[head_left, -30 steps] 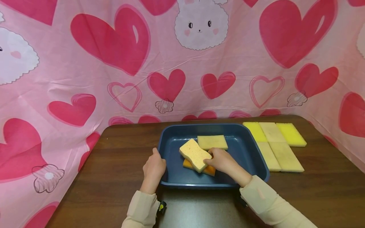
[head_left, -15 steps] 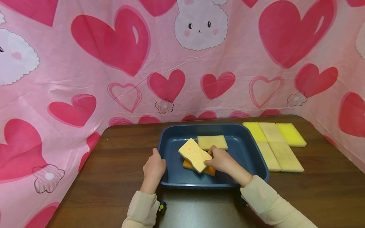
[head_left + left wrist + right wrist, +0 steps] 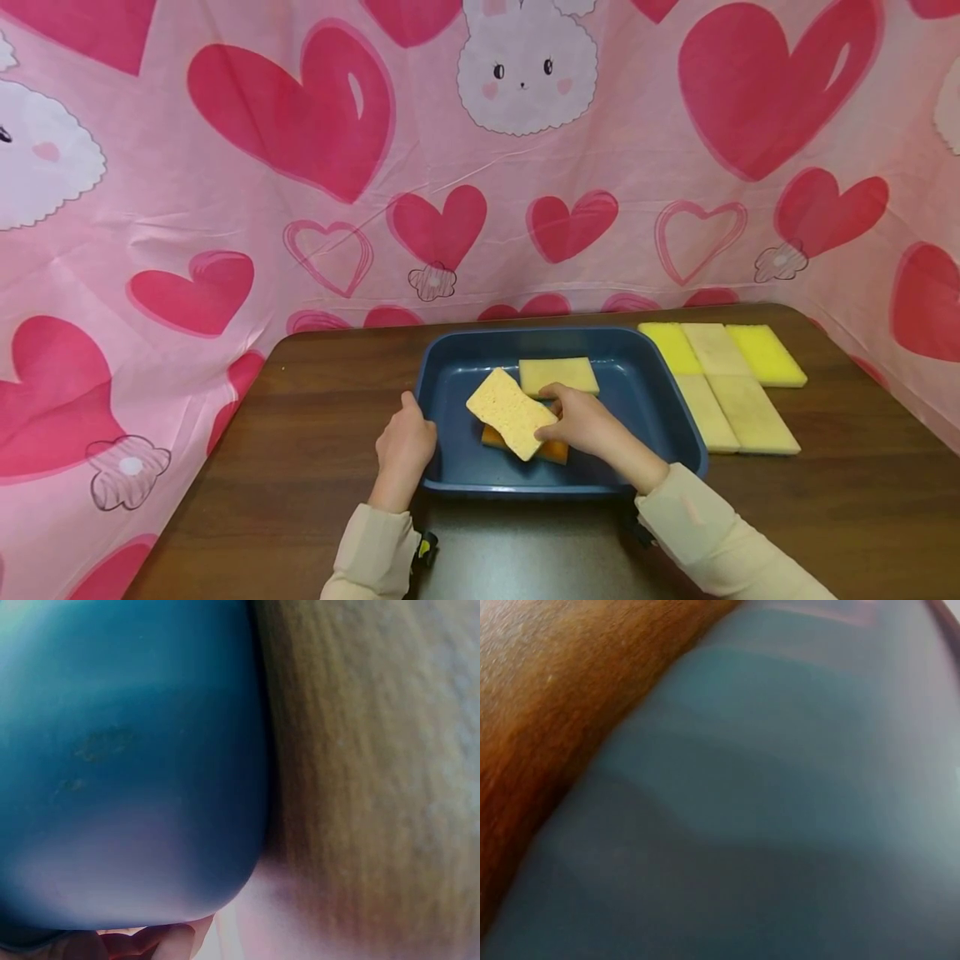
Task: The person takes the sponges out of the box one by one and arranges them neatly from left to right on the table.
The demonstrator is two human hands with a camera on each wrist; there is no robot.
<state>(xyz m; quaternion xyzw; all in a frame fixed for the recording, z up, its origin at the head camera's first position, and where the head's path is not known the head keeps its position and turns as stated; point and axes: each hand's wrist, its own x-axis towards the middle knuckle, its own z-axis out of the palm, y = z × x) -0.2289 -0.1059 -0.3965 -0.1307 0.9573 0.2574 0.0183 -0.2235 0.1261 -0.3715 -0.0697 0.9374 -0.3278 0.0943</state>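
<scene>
Between thumb and fingers, my right hand (image 3: 588, 425) pinches the right end of a pale yellow, wavy-sided sponge (image 3: 510, 412). It is held tilted inside the dark blue baking pan (image 3: 637, 408), over an orange sponge (image 3: 553, 452) that it partly covers. Behind these, a flat rectangular pale sponge (image 3: 557, 375) lies on the pan's floor. My left hand (image 3: 405, 442) grips the pan's left rim. In the left wrist view, fingers (image 3: 176, 941) curl at the edge of the pan's blue wall (image 3: 135, 787). The right wrist view has only the blue pan side (image 3: 780, 825) and wood.
Right of the pan, several flat sponges lie edge to edge on the brown wooden table (image 3: 337, 392): pale ones (image 3: 753, 412) and bright yellow ones (image 3: 765, 354). A pink heart-print cloth (image 3: 480, 150) hangs behind the table and along its sides.
The wavy sponge has shifted slightly left and turned a little in my right hand, its upper face now showing more. My left hand and the pan have stayed put.
</scene>
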